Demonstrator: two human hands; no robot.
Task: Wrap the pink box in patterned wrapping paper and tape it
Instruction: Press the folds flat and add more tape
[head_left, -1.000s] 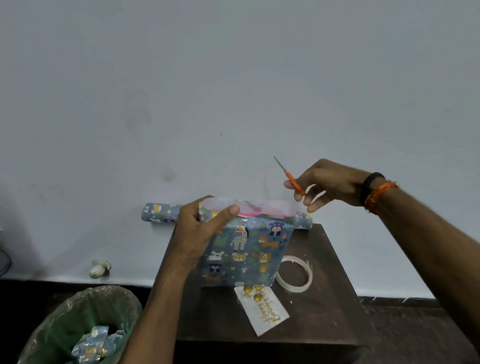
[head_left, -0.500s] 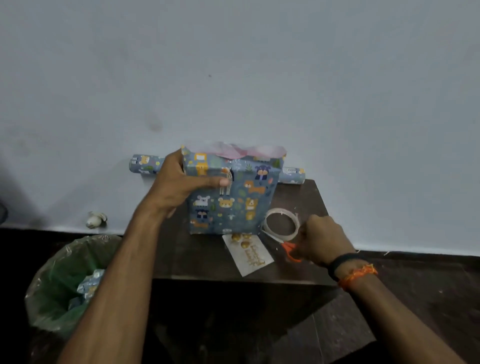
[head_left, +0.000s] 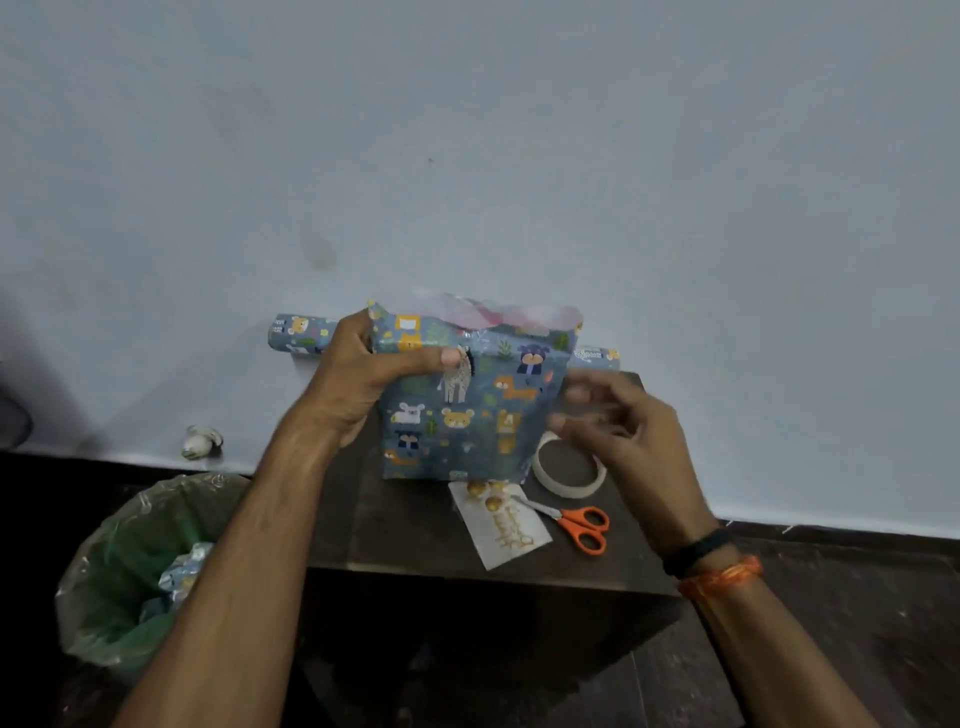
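Head view: a small dark table (head_left: 415, 540) against a pale wall.
Box: the box (head_left: 467, 410) stands upright on the table, wrapped in animal-print paper, with pink showing at its open top edge.
Left hand: the left hand (head_left: 358, 384) grips the box's upper left corner, thumb across the front face.
Right hand: the right hand (head_left: 628, 426) hovers just right of the box, blurred, fingers loosely spread and holding nothing.
Tape: a tape roll (head_left: 570, 467) lies flat beside the box's lower right corner, partly under the right hand.
Scissors: orange-handled scissors (head_left: 576, 522) lie on the table, blades touching a card (head_left: 501, 527).
Roll: a paper roll (head_left: 298, 332) lies behind the box along the wall.
Bin: a lined bin (head_left: 130, 566) stands left of the table with paper scraps inside.
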